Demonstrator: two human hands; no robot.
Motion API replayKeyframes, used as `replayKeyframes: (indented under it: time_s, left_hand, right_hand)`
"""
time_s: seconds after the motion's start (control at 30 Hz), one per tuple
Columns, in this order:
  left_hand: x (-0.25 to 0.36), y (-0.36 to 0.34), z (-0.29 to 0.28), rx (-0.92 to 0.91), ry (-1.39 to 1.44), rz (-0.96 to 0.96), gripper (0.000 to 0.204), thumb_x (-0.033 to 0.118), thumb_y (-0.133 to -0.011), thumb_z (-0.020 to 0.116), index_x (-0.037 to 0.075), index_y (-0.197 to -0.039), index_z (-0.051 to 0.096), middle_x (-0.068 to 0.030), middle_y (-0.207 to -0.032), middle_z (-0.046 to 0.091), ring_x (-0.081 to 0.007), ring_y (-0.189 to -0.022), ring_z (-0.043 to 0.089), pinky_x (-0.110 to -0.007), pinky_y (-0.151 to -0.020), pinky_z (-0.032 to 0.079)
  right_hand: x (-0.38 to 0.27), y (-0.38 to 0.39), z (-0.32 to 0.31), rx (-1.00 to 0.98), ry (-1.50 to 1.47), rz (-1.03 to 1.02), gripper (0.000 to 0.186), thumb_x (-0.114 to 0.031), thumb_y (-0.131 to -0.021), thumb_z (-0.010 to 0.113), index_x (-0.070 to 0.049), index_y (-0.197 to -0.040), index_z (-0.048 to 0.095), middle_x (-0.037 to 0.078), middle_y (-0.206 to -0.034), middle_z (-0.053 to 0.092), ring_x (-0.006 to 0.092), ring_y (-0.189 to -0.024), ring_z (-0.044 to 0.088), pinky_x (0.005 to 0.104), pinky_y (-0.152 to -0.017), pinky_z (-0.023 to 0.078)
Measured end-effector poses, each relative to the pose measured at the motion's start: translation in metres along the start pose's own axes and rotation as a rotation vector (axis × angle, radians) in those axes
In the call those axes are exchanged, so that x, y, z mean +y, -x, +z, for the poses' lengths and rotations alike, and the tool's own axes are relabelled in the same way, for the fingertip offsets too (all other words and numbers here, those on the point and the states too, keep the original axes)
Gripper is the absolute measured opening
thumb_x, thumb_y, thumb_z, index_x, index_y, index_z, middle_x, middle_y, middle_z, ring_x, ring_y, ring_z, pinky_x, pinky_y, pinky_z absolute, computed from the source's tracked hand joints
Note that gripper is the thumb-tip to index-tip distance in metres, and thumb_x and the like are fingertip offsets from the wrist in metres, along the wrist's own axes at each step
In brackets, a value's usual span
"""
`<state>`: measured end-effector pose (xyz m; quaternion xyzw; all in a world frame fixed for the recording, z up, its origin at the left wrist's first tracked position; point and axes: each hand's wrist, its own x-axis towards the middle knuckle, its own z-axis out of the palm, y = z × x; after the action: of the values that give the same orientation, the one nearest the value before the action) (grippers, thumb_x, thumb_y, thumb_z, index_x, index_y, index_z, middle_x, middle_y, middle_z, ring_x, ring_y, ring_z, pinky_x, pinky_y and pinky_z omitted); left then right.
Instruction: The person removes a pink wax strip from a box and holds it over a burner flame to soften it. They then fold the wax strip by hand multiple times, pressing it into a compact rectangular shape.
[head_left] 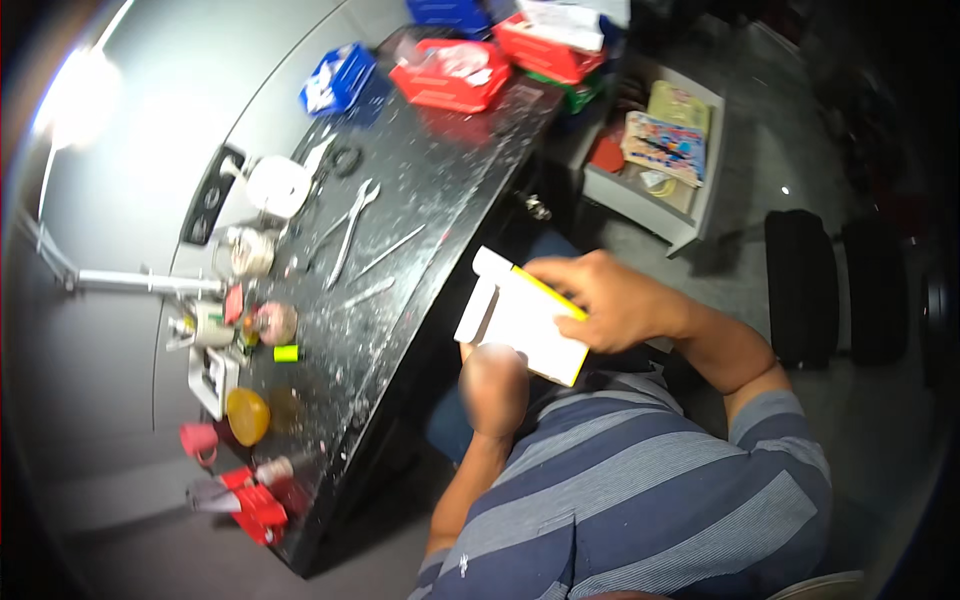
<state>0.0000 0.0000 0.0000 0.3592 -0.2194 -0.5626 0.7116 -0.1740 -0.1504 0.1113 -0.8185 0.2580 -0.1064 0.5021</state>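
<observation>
Over there, the right hand is clamped on a white box beside the black table; the blurred left hand grips its lower edge.

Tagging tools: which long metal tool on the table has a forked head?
The wrench, thickest of them, its forked head uppermost in view; the thin rod and flat strip show no fork.

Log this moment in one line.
right hand: gripping white-and-yellow box | left hand: blurred, at box's lower edge | wrench: on black workbench | drawer: open
</observation>
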Motion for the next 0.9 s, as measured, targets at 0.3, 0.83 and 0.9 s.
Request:
replayKeyframes:
  time_s: [0.3,0.83,0.9]
  left_hand:
    - [-0.006,-0.053,0.05,-0.011,-0.262,-0.076,0.062,0.006,-0.1,0.069,0.01,-0.148,0.03,-0.0119,-0.119,0.062,-0.0122,-0.091,0.063,-0.027,-0.066,0.049]
    - [-0.127,-0.182,0.159,-0.187,-0.041,-0.18,0.051,-0.002,-0.102,0.062,0.006,-0.143,0.032,-0.0089,-0.123,0.058,-0.0132,-0.104,0.061,-0.027,-0.081,0.054]
    - [-0.151,-0.183,0.167,-0.157,-0.121,-0.106,0.049,-0.001,-0.102,0.063,0.005,-0.141,0.034,-0.0097,-0.124,0.058,-0.0137,-0.105,0.061,-0.029,-0.085,0.054]
  right_hand:
    - [0.029,0.005,-0.005,0.219,0.715,0.118,0.036,-0.019,-0.091,0.071,0.0,-0.122,0.065,0.017,-0.11,0.063,0.0387,-0.107,0.062,0.0462,-0.093,0.051]
    - [0.143,0.024,-0.11,0.777,0.28,0.372,0.034,0.007,-0.075,0.079,-0.001,-0.1,0.058,0.018,-0.103,0.062,0.0383,-0.095,0.064,0.0457,-0.086,0.051]
    - [0.158,0.033,-0.113,0.76,0.332,0.448,0.042,0.006,-0.072,0.082,-0.002,-0.106,0.057,0.018,-0.105,0.064,0.0379,-0.098,0.064,0.0452,-0.087,0.051]
